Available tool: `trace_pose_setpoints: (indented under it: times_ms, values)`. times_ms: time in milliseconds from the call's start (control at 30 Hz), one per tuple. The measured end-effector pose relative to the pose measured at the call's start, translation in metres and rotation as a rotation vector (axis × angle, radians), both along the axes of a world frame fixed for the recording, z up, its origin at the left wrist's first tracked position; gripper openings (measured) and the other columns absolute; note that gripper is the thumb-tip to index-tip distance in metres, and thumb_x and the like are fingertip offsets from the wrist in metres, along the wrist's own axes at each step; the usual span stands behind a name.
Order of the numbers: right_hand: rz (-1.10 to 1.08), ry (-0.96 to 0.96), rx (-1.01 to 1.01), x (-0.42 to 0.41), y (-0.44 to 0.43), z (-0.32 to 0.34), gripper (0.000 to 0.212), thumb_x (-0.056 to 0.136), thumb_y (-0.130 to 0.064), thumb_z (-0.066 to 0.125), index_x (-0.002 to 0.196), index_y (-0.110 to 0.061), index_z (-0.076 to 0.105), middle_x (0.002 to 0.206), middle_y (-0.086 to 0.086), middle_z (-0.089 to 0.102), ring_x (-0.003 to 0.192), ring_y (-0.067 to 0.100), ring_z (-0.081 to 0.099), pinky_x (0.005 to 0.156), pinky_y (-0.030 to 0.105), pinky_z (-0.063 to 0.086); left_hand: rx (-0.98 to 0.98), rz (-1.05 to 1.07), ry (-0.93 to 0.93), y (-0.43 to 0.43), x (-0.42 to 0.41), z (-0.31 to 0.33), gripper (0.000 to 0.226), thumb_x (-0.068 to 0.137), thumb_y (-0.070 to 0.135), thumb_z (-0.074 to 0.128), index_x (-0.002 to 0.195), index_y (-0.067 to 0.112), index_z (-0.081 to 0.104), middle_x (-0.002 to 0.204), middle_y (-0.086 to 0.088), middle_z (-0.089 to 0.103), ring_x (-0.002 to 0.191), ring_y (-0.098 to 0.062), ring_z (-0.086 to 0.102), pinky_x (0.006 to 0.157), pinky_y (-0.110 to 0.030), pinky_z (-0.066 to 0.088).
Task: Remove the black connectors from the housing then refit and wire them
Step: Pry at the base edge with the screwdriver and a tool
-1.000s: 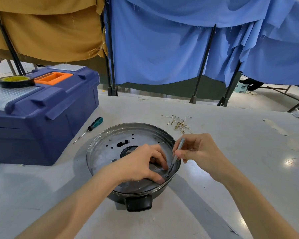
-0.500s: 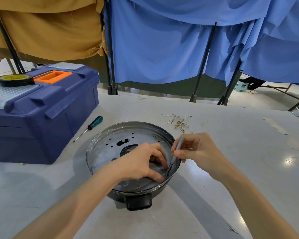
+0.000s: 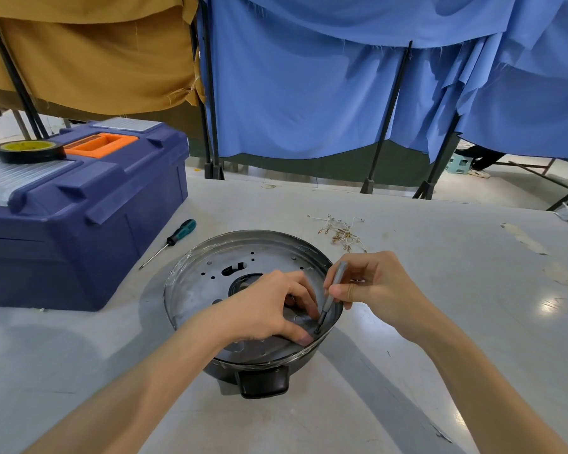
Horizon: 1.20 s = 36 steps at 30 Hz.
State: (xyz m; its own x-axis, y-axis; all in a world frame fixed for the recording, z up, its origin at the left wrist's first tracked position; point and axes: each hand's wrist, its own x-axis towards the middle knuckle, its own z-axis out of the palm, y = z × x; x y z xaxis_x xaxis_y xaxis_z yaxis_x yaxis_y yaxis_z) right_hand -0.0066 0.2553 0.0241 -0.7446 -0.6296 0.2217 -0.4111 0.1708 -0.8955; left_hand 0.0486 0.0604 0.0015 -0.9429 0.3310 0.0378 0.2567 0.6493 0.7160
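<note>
Pinched between thumb and forefinger of the right hand (image 3: 371,286): a slim grey driver (image 3: 334,285), the remaining fingers curled in behind it, tip planted on a small dark screw head (image 3: 317,331) at roughly four o'clock on the plate of the housing (image 3: 207,283). Pressed down beside that tip, at its nine o'clock, the left hand (image 3: 266,306), thumb tip flat on the plate just inside the near rim, the other fingers bent over something small and dark, possibly one of the black connectors, though too well covered to say. Compared with a second ago, next to no change: same screw, same pinch, same bracing hand, at most a slight roll of the driver between the fingertips. Reads as turning in progress on one fastener rather than a move to the next, so probably still within the removal stage, with refitting and wiring all to come. Outward from there: the round metal housing in the middle of the table (image 3: 440,322), its black handle stub (image 3: 264,383) at six o'clock; a teal-handled screwdriver (image 3: 177,235) lying untouched at ten o'clock; beyond it, a blue toolbox (image 3: 79,224) with a roll of tape (image 3: 28,150) on its lid; at one o'clock, a small tangle of pale wire ends (image 3: 341,231), well apart from both hands.
</note>
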Motion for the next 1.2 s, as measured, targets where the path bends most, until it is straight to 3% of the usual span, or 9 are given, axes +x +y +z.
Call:
trace_pose_setpoints:
  times_ms: [300,500,600,767,833,933,1033,1100,1200]
  values:
    - [0.028,0.081,0.032,0.005,0.001,0.002,0.007,0.078,0.005,0.073,0.075,-0.001,0.070,0.071,0.002,0.068,0.063,0.012,0.061,0.060,0.024,0.051,-0.003,0.013,0.002,0.000,0.000,-0.001,0.026,0.067,0.021,0.085,0.085,0.031,0.070,0.104,0.016,0.056,0.086,0.006,0.053,0.075,-0.005,0.038]
    - [-0.014,0.268,0.088,0.013,-0.001,0.002,0.020,0.077,-0.014,0.079,0.064,-0.021,0.066,0.067,0.005,0.068,0.060,0.016,0.057,0.059,0.027,0.046,-0.002,0.034,-0.003,0.000,0.001,0.001,0.027,0.068,0.021,0.085,0.085,0.032,0.068,0.100,0.017,0.058,0.083,0.007,0.054,0.073,-0.004,0.037]
    - [-0.089,0.321,0.119,0.015,-0.002,-0.002,0.021,0.074,-0.021,0.081,0.063,-0.016,0.063,0.061,0.003,0.064,0.058,0.018,0.052,0.056,0.031,0.042,0.051,0.045,-0.023,-0.001,0.001,0.002,0.023,0.073,0.018,0.082,0.086,0.031,0.068,0.093,0.014,0.064,0.084,0.004,0.061,0.079,-0.009,0.044]
    - [-0.212,0.353,0.133,0.020,-0.011,-0.007,0.038,0.073,-0.023,0.079,0.055,-0.018,0.046,0.048,-0.011,0.045,0.049,0.005,0.037,0.049,0.016,0.030,0.113,0.066,-0.055,0.000,0.004,0.004,0.016,0.076,0.024,0.080,0.086,0.028,0.067,0.090,0.003,0.072,0.087,-0.009,0.067,0.088,-0.034,0.053]
    - [-0.249,0.372,0.151,0.022,-0.016,-0.009,0.041,0.077,-0.024,0.075,0.055,-0.021,0.041,0.047,-0.011,0.042,0.048,0.007,0.036,0.048,0.016,0.030,0.156,0.050,-0.049,0.003,0.005,0.006,0.014,0.075,0.026,0.080,0.084,0.026,0.069,0.084,0.003,0.072,0.083,-0.010,0.067,0.083,-0.031,0.054]
    - [-0.278,0.385,0.140,0.024,-0.020,-0.013,0.040,0.080,-0.024,0.072,0.055,-0.020,0.040,0.047,-0.010,0.040,0.048,0.008,0.036,0.048,0.018,0.029,0.233,0.073,-0.005,0.010,0.006,0.006,0.014,0.076,0.024,0.081,0.073,0.032,0.069,0.065,0.016,0.067,0.061,0.002,0.058,0.061,-0.011,0.044]
    - [-0.267,0.361,0.129,0.025,-0.019,-0.016,0.043,0.080,-0.030,0.076,0.056,-0.018,0.042,0.049,-0.009,0.039,0.049,0.009,0.035,0.049,0.019,0.027,0.244,0.116,0.058,0.013,0.005,0.003,0.025,0.078,0.023,0.078,0.062,0.038,0.065,0.058,0.015,0.060,0.055,-0.005,0.045,0.057,-0.019,0.039]
    - [-0.261,0.335,0.144,0.023,-0.016,-0.014,0.038,0.073,-0.042,0.079,0.062,-0.019,0.052,0.051,-0.010,0.046,0.050,0.007,0.040,0.050,0.018,0.031,0.222,0.107,0.071,0.013,0.004,0.003,0.027,0.081,0.021,0.075,0.059,0.032,0.062,0.056,0.010,0.052,0.055,-0.006,0.041,0.057,-0.025,0.037]
    - [-0.220,0.297,0.119,0.021,-0.011,-0.003,0.034,0.071,-0.050,0.076,0.099,-0.032,0.068,0.069,-0.011,0.061,0.058,0.005,0.053,0.057,0.013,0.039,0.197,0.099,0.067,0.014,0.003,0.004,0.022,0.084,0.018,0.072,0.068,0.033,0.069,0.068,-0.001,0.064,0.064,-0.016,0.054,0.067,-0.037,0.048]
